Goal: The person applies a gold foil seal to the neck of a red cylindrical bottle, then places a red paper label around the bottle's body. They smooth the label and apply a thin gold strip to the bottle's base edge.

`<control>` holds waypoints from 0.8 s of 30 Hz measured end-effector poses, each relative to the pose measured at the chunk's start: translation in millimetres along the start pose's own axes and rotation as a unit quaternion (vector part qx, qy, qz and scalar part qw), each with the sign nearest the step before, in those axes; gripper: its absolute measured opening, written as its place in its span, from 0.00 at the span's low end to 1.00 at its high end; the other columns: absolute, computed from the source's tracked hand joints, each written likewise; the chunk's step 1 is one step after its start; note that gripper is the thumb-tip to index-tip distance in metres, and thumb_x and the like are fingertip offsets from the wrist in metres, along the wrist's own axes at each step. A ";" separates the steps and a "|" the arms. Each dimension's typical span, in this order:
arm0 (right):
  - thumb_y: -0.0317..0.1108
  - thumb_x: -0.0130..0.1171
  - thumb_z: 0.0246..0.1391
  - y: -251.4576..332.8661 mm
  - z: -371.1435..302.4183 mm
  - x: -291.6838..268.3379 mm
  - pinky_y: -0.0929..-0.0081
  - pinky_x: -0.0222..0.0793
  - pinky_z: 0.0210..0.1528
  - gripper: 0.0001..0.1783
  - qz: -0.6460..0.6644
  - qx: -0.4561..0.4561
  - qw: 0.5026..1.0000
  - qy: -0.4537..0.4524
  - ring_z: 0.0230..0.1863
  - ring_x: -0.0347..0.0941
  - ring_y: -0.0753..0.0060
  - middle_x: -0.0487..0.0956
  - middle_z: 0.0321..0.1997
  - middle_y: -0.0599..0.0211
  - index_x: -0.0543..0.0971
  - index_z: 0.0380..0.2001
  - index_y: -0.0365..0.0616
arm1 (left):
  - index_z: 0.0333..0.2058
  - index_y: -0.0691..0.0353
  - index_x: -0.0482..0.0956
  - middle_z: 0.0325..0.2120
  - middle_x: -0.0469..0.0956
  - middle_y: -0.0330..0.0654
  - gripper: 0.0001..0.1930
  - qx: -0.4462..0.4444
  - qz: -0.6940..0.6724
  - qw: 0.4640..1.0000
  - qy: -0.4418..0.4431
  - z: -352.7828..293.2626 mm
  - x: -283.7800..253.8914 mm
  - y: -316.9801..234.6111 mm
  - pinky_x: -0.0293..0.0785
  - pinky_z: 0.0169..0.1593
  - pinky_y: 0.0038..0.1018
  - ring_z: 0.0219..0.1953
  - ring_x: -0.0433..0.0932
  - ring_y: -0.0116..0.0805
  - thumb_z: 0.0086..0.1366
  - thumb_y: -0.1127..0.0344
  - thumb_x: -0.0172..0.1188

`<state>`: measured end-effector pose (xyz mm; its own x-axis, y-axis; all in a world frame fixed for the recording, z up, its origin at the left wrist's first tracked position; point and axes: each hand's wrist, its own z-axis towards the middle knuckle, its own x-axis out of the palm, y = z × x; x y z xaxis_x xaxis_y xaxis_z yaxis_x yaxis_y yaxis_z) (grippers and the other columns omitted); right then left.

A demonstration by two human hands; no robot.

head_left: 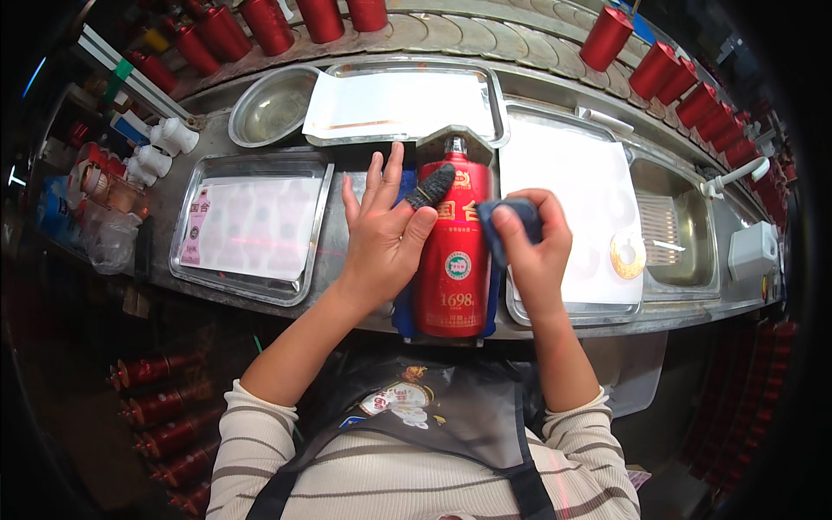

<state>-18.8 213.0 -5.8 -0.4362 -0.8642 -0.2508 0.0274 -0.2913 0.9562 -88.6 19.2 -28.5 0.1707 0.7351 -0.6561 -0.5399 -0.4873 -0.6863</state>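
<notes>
A red bottle (451,295) with gold print and a round green-and-white label lies in front of me on a blue cloth (405,316), its neck pointing away. My left hand (383,234) is at the bottle's left side, fingers spread. One of its fingers wears a dark knitted finger sleeve (431,186) and rests on the bottle near the gold emblem. In my right hand (542,247) a folded dark blue cloth (511,225) is pinched between thumb and fingers, at the bottle's right edge. Whether the cloth touches the bottle I cannot tell.
On the left a metal tray (322,234) holds a label sheet; another tray (451,68) and a metal bowl (273,108) stand behind. To the right are a paper-lined tray (572,315) and a sink (706,277). Red bottles (654,69) line a conveyor (485,39) at the back.
</notes>
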 end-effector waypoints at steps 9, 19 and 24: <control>0.27 0.66 0.57 -15.0 -9.8 -18.7 0.86 0.69 0.37 0.10 0.060 0.013 0.997 -0.054 0.33 0.70 0.86 0.76 0.33 0.73 0.76 0.39 0.39 | 0.30 0.62 0.83 0.73 0.52 0.49 0.20 0.103 0.113 0.988 0.039 23.2 -13.6 -21.6 0.26 0.67 0.68 0.74 0.43 0.65 0.69 0.51 0.55; 0.18 0.68 0.49 23.4 12.9 -11.3 0.83 0.70 0.35 0.12 -0.080 -0.270 0.959 -0.003 0.32 0.75 0.77 0.80 0.32 0.64 0.81 0.38 0.37 | 0.31 0.56 0.84 0.73 0.52 0.47 0.18 0.151 0.067 0.975 0.148 -40.7 -16.1 -57.9 0.23 0.64 0.74 0.75 0.35 0.63 0.70 0.50 0.54; 0.22 0.71 0.31 28.8 6.9 8.8 0.65 0.66 0.43 0.19 -0.219 -0.403 0.883 0.102 0.38 0.72 0.59 0.78 0.31 0.70 0.84 0.32 0.51 | 0.24 0.65 0.78 0.73 0.49 0.56 0.23 0.035 -0.096 0.994 0.038 -118.5 -17.1 -49.9 0.24 0.67 0.68 0.75 0.37 0.63 0.70 0.51 0.56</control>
<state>-28.1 199.8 20.6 -0.3951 -0.6277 -0.6708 0.5631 -0.7424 0.3630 33.0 -24.9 -20.3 0.3365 0.7718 -0.5395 -0.5473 -0.3059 -0.7790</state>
